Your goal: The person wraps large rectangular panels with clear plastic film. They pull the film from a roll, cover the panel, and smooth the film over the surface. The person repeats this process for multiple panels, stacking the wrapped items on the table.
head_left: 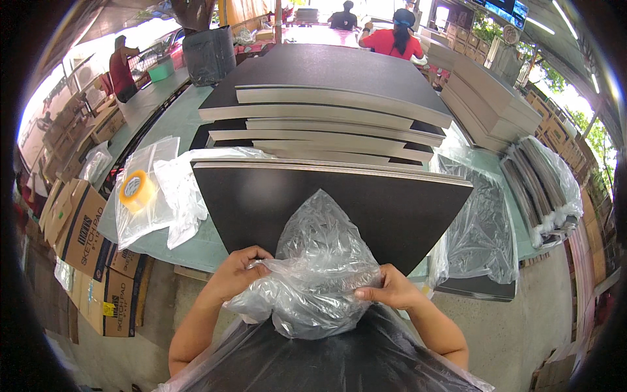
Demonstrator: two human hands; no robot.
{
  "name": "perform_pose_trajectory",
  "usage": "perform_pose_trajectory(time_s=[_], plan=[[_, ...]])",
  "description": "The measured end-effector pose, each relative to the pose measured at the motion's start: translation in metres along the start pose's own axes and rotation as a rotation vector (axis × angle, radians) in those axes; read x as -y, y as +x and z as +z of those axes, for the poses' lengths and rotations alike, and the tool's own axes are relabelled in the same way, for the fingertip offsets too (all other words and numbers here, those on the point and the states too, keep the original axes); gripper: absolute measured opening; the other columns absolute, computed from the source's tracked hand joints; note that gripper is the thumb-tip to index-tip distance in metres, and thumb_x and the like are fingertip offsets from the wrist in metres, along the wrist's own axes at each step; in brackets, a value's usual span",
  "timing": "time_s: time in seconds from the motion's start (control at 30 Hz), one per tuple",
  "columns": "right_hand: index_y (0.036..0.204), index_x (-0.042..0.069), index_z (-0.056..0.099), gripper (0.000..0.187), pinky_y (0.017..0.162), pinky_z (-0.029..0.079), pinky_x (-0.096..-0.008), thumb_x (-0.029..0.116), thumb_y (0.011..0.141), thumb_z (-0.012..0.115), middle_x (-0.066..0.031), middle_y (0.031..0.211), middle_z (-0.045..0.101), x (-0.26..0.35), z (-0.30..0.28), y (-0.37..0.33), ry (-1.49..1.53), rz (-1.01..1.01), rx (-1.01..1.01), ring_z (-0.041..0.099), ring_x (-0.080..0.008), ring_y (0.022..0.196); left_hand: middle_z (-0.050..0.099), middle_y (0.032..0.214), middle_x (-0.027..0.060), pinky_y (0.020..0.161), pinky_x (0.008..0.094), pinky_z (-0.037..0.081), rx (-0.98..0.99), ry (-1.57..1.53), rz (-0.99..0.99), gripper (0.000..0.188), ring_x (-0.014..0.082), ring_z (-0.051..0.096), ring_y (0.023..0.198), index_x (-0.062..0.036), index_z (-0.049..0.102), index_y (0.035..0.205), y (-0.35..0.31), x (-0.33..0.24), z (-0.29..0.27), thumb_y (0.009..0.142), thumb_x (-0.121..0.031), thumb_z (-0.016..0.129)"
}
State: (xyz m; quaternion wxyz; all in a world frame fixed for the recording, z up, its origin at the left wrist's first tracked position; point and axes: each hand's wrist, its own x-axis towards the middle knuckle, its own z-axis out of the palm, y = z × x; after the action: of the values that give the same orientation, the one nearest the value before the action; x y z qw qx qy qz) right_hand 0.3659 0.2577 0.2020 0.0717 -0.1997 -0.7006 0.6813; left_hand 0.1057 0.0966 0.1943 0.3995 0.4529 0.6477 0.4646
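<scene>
Head view: The left hand [243, 273] is nearly closed, with its fingers curled and the thumb pinching a fold of the clear plastic bag [320, 251]. The right hand [395, 289] is partly curled on the opposite side, its thumb pressing on the film; the hidden fingertips do not allow the full grip to be confirmed. The bag is bunched between the two hands, its peak rising above them in front of the black-faced board stack [258, 209]. That stack stands tilted, just beyond both hands. Below the hands, clear film [313, 359] lies over a dark surface; whether it joins the bag cannot be told.

Left of and beyond the left hand, a yellow tape roll [147, 198] rests on flat plastic bags [186, 196]. Well to the right of the right hand stands a film-wrapped bundle [545, 189].

The step in hand appears to be gathering or spreading the bag's film. The next move probably calls for holding both sides evenly and separating the layers without tearing the thin plastic.
</scene>
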Motion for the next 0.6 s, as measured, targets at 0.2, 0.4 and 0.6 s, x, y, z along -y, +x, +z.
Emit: perform_pose_trajectory(time_s=[0.2, 0.4, 0.6], plan=[[0.085, -0.002, 0.061, 0.023, 0.065, 0.043, -0.0236, 0.016, 0.071, 0.067, -0.0044, 0.076, 0.061, -0.007, -0.008, 0.003, 0.087, 0.005, 0.036, 0.054, -0.0084, 0.07, 0.057, 0.085, 0.0083, 0.066, 0.028, 0.042, -0.328, 0.703, 0.322, 0.021, 0.0149, 0.053, 0.076, -0.0001, 0.054, 0.091, -0.015, -0.028, -0.001, 0.074, -0.011, 0.059], [0.067, 0.001, 0.059, 0.033, 0.05, 0.039, -0.0224, 0.032, 0.067, 0.069, 0.0014, 0.061, 0.056, -0.003, 0.039, 0.027, 0.004, -0.147, 0.054, 0.047, -0.0056, 0.057, 0.052, 0.079, 0.0133, 0.062, 0.033, 0.042, 0.064, 0.253, 0.278, 0.053, 0.0198, 0.052, 0.068, -0.0053, 0.04, 0.118, -0.027, -0.086, 0.063, 0.072, -0.018, 0.062], [0.075, 0.0, 0.058, 0.047, 0.05, 0.041, -0.0244, 0.043, 0.084, 0.043, -0.0071, 0.062, 0.057, -0.004, -0.005, 0.002, 0.098, -0.07, -0.118, 0.052, -0.0113, 0.054, 0.052, 0.075, 0.0032, 0.051, 0.0223, 0.039, 0.161, 0.017, 0.098, 0.06, 0.0077, 0.046, 0.056, -0.008, 0.033, 0.124, -0.011, -0.035, 0.036, 0.072, -0.01, 0.063]])
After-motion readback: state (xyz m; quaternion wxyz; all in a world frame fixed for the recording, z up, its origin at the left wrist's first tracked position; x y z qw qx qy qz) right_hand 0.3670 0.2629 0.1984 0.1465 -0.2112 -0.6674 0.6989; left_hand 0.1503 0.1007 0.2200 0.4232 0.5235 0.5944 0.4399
